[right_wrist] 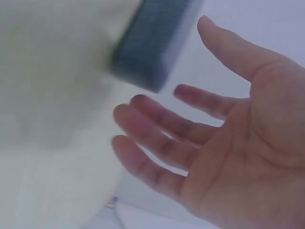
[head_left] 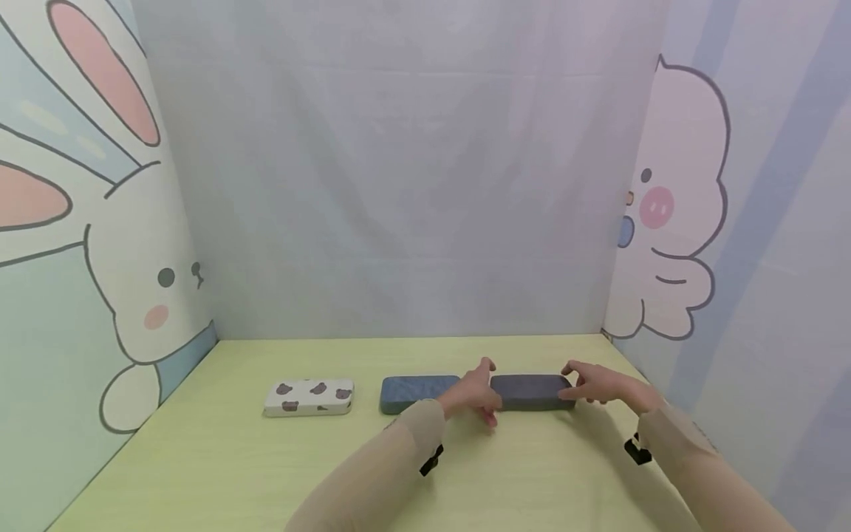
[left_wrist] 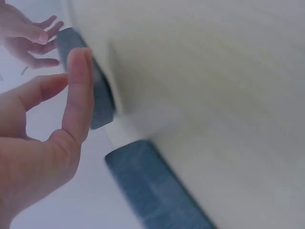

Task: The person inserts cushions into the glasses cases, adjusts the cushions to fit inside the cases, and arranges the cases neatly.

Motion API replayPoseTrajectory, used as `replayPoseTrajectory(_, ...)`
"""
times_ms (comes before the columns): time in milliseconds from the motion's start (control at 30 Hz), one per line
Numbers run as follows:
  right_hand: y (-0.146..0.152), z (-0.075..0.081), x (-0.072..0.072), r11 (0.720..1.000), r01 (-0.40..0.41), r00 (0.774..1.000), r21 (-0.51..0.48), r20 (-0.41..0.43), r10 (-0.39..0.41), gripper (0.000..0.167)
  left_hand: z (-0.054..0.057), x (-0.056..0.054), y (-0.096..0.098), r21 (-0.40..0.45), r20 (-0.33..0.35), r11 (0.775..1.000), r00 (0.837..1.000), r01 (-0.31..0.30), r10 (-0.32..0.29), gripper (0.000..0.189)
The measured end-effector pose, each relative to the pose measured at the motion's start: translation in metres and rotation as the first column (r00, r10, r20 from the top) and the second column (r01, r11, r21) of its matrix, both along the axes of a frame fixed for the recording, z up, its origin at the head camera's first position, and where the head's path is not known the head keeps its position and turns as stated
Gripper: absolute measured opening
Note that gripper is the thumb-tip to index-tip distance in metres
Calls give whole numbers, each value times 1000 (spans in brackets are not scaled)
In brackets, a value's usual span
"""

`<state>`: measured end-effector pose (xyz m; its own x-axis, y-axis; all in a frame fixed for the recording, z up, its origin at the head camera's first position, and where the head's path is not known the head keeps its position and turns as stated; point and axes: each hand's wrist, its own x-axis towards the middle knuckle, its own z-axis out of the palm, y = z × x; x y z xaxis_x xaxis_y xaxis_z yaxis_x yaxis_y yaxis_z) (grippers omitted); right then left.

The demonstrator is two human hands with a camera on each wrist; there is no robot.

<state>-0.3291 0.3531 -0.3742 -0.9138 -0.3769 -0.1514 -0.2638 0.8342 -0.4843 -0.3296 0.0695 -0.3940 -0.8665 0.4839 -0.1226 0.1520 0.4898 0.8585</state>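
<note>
A dark grey oblong case (head_left: 532,392) with rounded corners lies on the table between my two hands. My left hand (head_left: 473,391) is at its left end, fingers spread; whether they touch it I cannot tell. In the left wrist view, the thumb and a finger overlap the dark case (left_wrist: 102,107). Off the right end is my right hand (head_left: 593,383), its fingers apart and loosely bent. The right wrist view shows a gap between those fingers and the case (right_wrist: 152,47). A blue case (head_left: 417,391) lies just left of my left hand, which partly hides its right end.
Farther left lies a white case (head_left: 309,397) with brown bear prints, roughly in line with the others. The pale yellow table (head_left: 219,473) ends at a grey curtain (head_left: 399,185) behind. Cartoon-printed side walls (head_left: 153,295) stand left and right.
</note>
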Motion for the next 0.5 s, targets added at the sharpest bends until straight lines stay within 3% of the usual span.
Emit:
replayPoseTrajectory(167, -24, 24, 2, 996, -44, 989, 76, -136, 54, 61, 20, -5, -30, 33, -31, 999, 999, 31, -30, 47)
replayPoseTrajectory(333, -46, 41, 4, 999, -44, 967, 32, -251, 50, 63, 43, -3, -69, 50, -141, 999, 990, 9, -2, 37)
replayPoseTrajectory(500, -62, 54, 10, 999, -28, 947, -45, -321, 12, 63, 62, 5, -101, 39, -252, 999, 967, -33, 42, 33)
